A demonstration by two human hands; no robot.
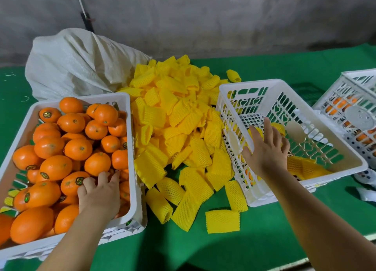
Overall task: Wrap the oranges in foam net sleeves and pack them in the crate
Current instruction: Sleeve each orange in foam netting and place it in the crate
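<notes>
Left hand (pixel 99 191): fingers curled down among the loose oranges (pixel 61 148), tips touching one near the tray's right wall; whether they grip it cannot be told. These oranges fill the white tray (pixel 132 148) at left. Right hand (pixel 266 148): fingers spread and fairly straight, reaching into the white slotted crate (pixel 254 199), over a wrapped orange (pixel 278 128) in yellow netting; actual hold cannot be told. More sleeved fruit (pixel 305 167) lies at the crate's near end. Between tray and crate, a heap of yellow foam net sleeves (pixel 175 128) sprawls over the green table cover (pixel 264 250), pressing against both containers. Behind the tray: white woven sack (pixel 77 67). Far right: second white crate (pixel 354 112) with oranges inside.
</notes>
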